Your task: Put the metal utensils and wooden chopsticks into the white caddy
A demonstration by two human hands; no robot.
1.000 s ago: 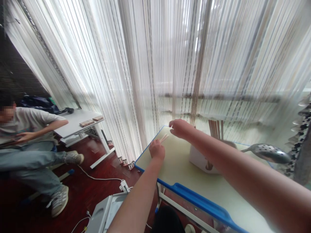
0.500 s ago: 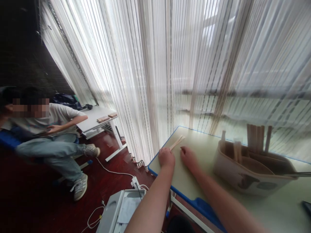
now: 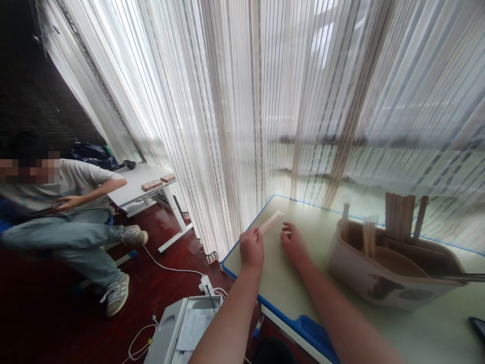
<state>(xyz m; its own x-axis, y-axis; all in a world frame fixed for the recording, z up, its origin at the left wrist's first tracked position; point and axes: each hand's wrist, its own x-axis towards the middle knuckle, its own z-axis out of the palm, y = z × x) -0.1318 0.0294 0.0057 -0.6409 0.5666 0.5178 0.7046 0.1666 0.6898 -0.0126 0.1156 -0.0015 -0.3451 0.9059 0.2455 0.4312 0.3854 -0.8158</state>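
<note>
My left hand [image 3: 251,247] is closed around the near end of a bundle of pale wooden chopsticks [image 3: 270,222], which points away toward the far left corner of the table [image 3: 295,288]. Just to its right, my right hand [image 3: 292,243] rests on the tabletop with the fingers loosely curled and nothing visible in them. Right of both hands stands a beige utensil holder [image 3: 379,273] with several wooden sticks and utensils upright in it.
The table has a blue rim and stands against striped sheer curtains [image 3: 265,101]. On the floor at the left are a white power strip with cables [image 3: 204,284] and a grey box [image 3: 182,331]. Another person [image 3: 64,212] sits at the far left beside a white desk [image 3: 142,184].
My right hand came down from above the table's far edge to the tabletop beside my left hand. My left hand has lifted the chopsticks slightly. The view has swung right, showing more of the holder.
</note>
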